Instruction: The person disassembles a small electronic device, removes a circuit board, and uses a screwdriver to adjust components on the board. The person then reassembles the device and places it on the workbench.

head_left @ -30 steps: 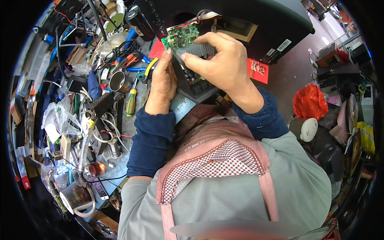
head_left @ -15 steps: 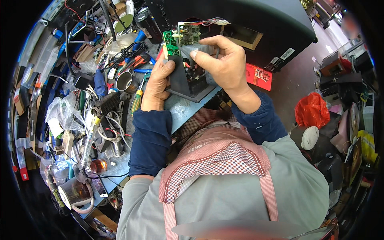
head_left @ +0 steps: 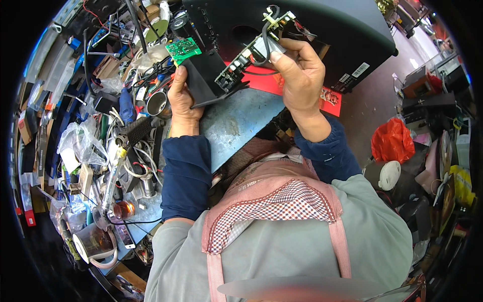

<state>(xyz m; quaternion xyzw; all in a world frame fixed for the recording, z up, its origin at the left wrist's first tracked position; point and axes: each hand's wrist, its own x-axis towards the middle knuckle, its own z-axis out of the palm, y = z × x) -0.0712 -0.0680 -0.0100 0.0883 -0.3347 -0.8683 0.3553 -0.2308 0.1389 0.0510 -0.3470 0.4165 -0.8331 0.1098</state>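
My left hand (head_left: 182,103) grips a black casing (head_left: 204,75) by its left side, the thumb pressed along its edge. A small green circuit board (head_left: 183,50) stands at the casing's upper left corner. With its thumb and fingers, my right hand (head_left: 304,83) pinches a long circuit board (head_left: 240,61) at the silvery finned heat sink (head_left: 271,46). That board slants from upper right to lower left, its lower end close to the casing; whether they touch I cannot tell. A dark cable loops over the board's upper end.
A large black cabinet (head_left: 347,40) stands behind my right hand, with red printed paper (head_left: 329,100) beside it. Tools, cables and a metal cup (head_left: 157,102) crowd the left of the blue worktop (head_left: 236,118). A glass jug (head_left: 93,244) stands at the near left.
My right hand has moved up and right, drawing the long circuit board out of the casing. My left hand has shifted left and tilted the casing; more worktop shows between the hands.
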